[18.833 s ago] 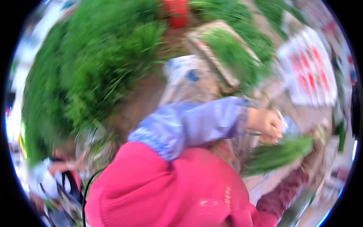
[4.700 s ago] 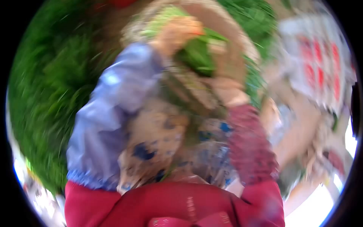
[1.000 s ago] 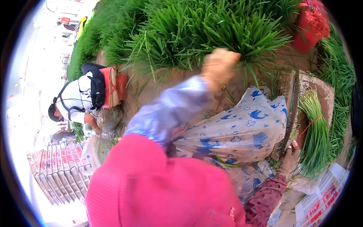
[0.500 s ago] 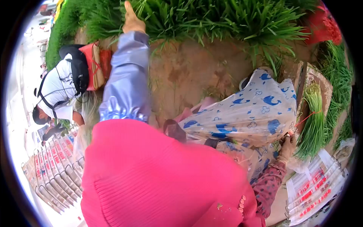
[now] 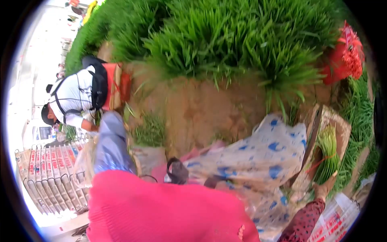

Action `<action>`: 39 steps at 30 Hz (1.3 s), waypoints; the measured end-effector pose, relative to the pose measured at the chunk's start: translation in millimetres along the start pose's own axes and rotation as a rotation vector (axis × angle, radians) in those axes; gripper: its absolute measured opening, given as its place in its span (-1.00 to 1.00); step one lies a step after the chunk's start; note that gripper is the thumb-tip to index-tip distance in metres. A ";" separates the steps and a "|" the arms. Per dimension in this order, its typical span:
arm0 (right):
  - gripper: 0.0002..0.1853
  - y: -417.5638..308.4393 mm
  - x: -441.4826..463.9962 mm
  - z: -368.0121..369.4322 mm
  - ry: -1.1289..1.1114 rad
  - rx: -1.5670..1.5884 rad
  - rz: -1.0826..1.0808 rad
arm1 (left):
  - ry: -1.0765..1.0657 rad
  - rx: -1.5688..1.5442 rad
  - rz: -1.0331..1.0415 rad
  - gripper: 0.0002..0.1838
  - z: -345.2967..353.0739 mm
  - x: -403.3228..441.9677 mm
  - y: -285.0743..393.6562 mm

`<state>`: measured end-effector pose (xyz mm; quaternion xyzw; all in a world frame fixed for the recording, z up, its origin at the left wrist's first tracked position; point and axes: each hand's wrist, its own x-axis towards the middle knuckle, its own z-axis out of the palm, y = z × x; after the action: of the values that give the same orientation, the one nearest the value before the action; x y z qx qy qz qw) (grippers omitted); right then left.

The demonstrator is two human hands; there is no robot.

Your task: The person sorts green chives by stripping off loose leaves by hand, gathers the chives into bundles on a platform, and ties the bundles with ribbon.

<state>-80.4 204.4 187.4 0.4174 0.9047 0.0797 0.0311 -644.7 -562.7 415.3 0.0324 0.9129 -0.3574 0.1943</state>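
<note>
My right hand, below the maroon dotted sleeve, is at the lower end of a tied bundle of thin green stalks. Its visible fingers are spread against the leaves. The bundle lies on a worn board, with a red tie around its middle. On the left side, my blue sleeve reaches up beside the other person; my left hand is hidden at its far end. A plastic sheet with blue prints spreads between my body and the board.
Dense green leafy stalks stand across the top. A red container is at the upper right. A person in white bends at the left, above stacked printed bags. Another printed bag lies at the lower right.
My left arm has come down and back from the tall greens. My right hand has shifted from the board's near edge to the tied bundle, and the view has tilted.
</note>
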 end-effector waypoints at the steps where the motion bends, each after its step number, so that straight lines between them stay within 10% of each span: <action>1: 0.32 -2.1 1.6 2.3 0.011 0.102 0.124 | -0.185 0.097 0.141 -0.59 4.7 -29.8 26.9; 4: 0.34 -5.8 6.9 -19.5 -0.002 0.378 0.464 | -0.501 0.211 0.489 -0.58 40.2 -87.6 107.2; 7: 0.01 -4.5 10.1 -16.8 -0.298 0.361 0.531 | -0.519 -0.047 0.296 -0.58 98.5 -59.9 174.2; 11: -0.20 -27.2 21.1 -93.2 -0.356 0.192 0.566 | -0.308 -0.273 0.614 -0.50 90.3 -2.9 269.9; 22: -0.81 -118.4 68.4 -312.7 0.383 -0.135 -0.273 | -0.021 -0.840 1.232 -0.16 -138.0 4.9 344.8; 25: -0.79 -196.0 51.3 -393.8 0.426 -0.200 -0.443 | -0.291 -1.465 1.415 -0.02 -190.2 8.6 337.8; 28: -0.77 -265.5 26.6 -446.9 0.481 -0.199 -0.633 | -0.269 -1.385 1.650 -0.04 -241.2 30.0 330.6; 32: -0.83 -340.5 3.5 -465.0 0.607 -0.211 -0.903 | -0.803 -1.171 1.753 -0.18 -255.3 14.0 308.4; 35: -0.82 -392.2 -7.2 -456.3 0.640 -0.230 -1.129 | 0.172 -0.769 2.281 -0.40 -233.3 18.4 321.9; 37: -0.81 -424.2 -7.7 -443.2 0.698 -0.207 -1.277 | 0.584 -0.904 2.284 -0.44 -218.5 10.6 300.0; 39: -0.80 -452.4 -8.1 -430.8 0.733 -0.142 -1.390 | -0.084 -1.444 2.172 -0.44 -202.0 -4.9 256.4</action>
<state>-467.4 -141.7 534.8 -0.2998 0.9035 0.2321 -0.1999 -656.4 -237.6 388.2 0.6268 0.3987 0.5486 0.3837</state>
